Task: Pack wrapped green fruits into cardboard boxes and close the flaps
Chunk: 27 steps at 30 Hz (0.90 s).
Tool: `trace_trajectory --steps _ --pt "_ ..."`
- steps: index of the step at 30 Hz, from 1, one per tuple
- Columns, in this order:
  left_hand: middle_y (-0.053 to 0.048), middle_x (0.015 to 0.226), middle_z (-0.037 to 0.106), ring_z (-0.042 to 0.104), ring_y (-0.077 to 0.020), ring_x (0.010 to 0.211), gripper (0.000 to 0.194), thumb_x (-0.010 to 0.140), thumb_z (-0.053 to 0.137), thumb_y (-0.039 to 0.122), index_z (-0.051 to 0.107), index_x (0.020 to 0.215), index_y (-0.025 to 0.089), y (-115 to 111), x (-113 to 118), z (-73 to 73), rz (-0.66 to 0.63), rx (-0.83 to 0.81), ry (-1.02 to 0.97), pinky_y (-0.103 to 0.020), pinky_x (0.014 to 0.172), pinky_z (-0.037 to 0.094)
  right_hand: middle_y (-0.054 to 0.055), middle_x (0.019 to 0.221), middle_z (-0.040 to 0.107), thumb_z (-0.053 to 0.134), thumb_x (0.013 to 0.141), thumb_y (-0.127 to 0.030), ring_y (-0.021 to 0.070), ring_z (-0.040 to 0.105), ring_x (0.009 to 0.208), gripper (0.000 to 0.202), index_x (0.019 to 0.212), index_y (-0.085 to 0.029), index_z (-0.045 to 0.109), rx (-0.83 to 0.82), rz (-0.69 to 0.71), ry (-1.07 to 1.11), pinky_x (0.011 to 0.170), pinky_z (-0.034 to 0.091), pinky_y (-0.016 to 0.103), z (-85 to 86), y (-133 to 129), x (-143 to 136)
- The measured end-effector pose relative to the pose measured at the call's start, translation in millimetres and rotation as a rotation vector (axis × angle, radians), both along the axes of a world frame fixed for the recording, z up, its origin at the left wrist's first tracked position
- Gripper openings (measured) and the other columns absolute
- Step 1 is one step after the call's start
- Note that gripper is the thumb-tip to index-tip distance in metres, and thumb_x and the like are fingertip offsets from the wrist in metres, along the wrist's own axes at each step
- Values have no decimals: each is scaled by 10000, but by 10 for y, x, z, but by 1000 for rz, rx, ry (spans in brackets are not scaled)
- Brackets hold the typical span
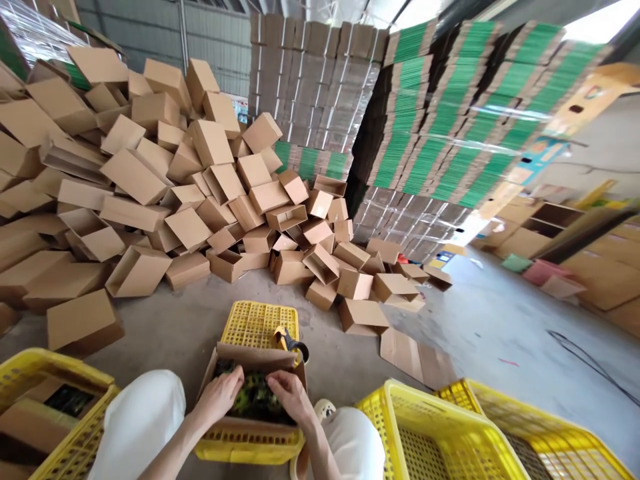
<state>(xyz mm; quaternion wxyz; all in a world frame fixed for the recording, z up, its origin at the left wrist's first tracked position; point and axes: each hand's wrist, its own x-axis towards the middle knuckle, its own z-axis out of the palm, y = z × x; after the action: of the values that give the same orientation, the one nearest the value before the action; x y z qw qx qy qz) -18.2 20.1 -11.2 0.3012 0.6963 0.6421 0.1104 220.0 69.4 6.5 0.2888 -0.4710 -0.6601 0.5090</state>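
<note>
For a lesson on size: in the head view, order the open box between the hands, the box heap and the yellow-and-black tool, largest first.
1. Box heap
2. Open box
3. Tool

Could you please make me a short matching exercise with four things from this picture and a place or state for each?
Things
1. Open carton
2. Yellow-and-black hand tool
3. Heap of loose brown boxes
4. Person's left hand

Places and states
A. Over the left part of the carton
B. Piled highest at the picture's left, ahead of the person
C. With dark green contents showing inside
D. Just past the carton's far edge

Right pairs: 1-C, 2-D, 3-B, 4-A
</note>
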Motion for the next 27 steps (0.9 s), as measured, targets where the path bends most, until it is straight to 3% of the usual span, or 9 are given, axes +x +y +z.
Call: trace_trajectory --steps 4,6,8,11,14,18,21,27 --pt "-73 1153 768 736 -233 1085 280 1064 300 330 576 1085 290 -113 3 254 282 191 -252 -358 985 533 75 1164 767 816 734 -672 326 699 1093 585 1145 -257 780 -57 -104 162 994 546 468 107 -275 -153" --pt "-92 1139 760 723 -240 1102 287 1055 325 398 581 1095 275 -178 24 333 448 251 -351 -372 1005 538 61 1334 697 864 691 -639 307 678 1160 739 1326 -305 687 -125 -117 301 972 572 446 174 -367 -248" --pt "-120 1164 747 713 -252 1125 348 1044 337 461 594 1114 236 -243 60 365 583 272 -439 -385 1015 541 56 1357 669 875 698 -598 266 702 1061 830 1432 -332 595 -230 -113 372 875 605 410 229 -425 -326" --pt "-154 1226 731 696 -267 1179 484 1024 355 590 614 1153 203 -326 117 357 714 229 -565 -382 1003 550 47 1178 713 872 706 -577 217 696 924 824 1426 -297 585 -250 -156 392 791 602 350 258 -474 -388" --pt "-164 1393 671 656 -257 1288 602 1016 359 666 528 1385 221 -392 150 344 704 85 -774 -358 955 578 37 1016 725 860 705 -607 207 681 863 730 1303 -247 648 -181 -224 371 741 586 317 229 -512 -403" --pt "-159 1597 519 574 -273 1410 896 885 682 611 297 1618 268 -466 165 344 513 34 -1055 -372 1065 542 47 995 735 828 722 -665 218 686 856 660 1192 -228 668 -95 -313 359 717 587 309 168 -558 -392" --pt "-154 1624 491 562 -298 1425 931 784 813 539 431 1571 223 -522 177 325 406 37 -1151 -388 1183 458 39 918 712 777 764 -705 208 673 799 644 1169 -215 669 -83 -358 317 648 580 290 135 -587 -370" --pt "-200 1508 601 663 -315 1300 894 750 857 477 499 1506 161 -604 212 208 492 12 -1256 -428 1148 501 9 759 652 691 767 -815 140 554 549 687 1029 -181 691 -124 -404 263 463 508 261 137 -632 -373"
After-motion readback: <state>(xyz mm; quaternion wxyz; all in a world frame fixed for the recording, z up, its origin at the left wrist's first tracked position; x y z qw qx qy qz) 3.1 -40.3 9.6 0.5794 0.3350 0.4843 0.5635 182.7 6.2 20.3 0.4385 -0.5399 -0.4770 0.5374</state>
